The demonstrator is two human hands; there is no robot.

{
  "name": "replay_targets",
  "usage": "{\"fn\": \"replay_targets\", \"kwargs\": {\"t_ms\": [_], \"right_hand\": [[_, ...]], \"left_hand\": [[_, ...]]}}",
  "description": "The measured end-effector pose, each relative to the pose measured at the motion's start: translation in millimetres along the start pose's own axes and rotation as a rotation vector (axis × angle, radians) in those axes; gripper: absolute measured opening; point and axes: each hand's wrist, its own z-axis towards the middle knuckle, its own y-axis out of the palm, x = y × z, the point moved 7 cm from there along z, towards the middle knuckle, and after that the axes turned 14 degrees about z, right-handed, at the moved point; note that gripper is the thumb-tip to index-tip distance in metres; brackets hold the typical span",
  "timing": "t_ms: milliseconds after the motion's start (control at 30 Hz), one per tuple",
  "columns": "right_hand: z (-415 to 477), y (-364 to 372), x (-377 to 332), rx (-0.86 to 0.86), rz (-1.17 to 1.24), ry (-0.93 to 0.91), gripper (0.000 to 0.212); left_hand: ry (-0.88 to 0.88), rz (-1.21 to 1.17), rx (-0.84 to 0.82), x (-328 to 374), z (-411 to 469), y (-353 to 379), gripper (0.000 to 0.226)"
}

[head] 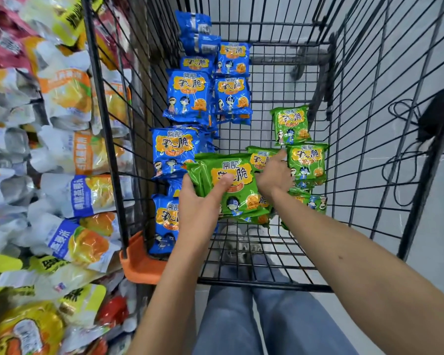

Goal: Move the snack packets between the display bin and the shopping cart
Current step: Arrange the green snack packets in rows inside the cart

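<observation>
**Both hands on green packets in the cart**

At far left the display bin (62, 149) is heaped with white, orange and yellow pouches. Beside it stands the wire shopping cart (267, 285). Blue snack packets (187, 96) lie in rows along the cart's left side.

The left hand (200, 203) grips a stack of green packets (231, 185) above the cart floor. Its thumb is laid across the top packet's front and its fingers are curled round the stack's left edge.

The right hand (274, 178) reaches past that stack onto a green packet (260, 157) behind it, with the index finger stretched forward. The other fingers are hidden under the hand, so whether they pinch the packet cannot be told.

Further right, more green packets (306, 162) lie on the cart floor. Black cables (400, 172) lie on the grey floor outside the cart.
</observation>
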Motion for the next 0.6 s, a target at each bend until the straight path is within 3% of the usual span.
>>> {"fn": "replay_targets", "kwargs": {"t_ms": [100, 200, 267, 367, 500, 600], "right_hand": [[3.6, -7.9, 7.0, 0.028, 0.014, 0.017, 0.058], [4.8, -1.3, 6.6, -0.057, -0.009, -0.012, 0.041], [5.1, 8.2, 4.6, -0.106, 0.046, -0.011, 0.052], [8.2, 15.6, 3.8, -0.127, 0.073, 0.002, 0.068], [16.1, 16.7, -2.0, -0.126, 0.027, -0.035, 0.07], [13.3, 12.0, -9.3, -0.103, 0.138, -0.07, 0.061]], "left_hand": [[-0.001, -0.006, -0.005, 2.8, -0.7, 1.7, 0.027], [-0.019, -0.016, -0.002, 7.1, -2.1, 1.2, 0.073], [-0.007, -0.022, 0.022, 12.9, -5.1, -1.7, 0.096], [0.002, -0.004, 0.038, 10.7, -4.7, -6.6, 0.08], [-0.006, 0.005, 0.03, 1.1, -1.1, -15.0, 0.033], [-0.017, -0.03, 0.03, 0.8, -1.2, -18.8, 0.036]]}}
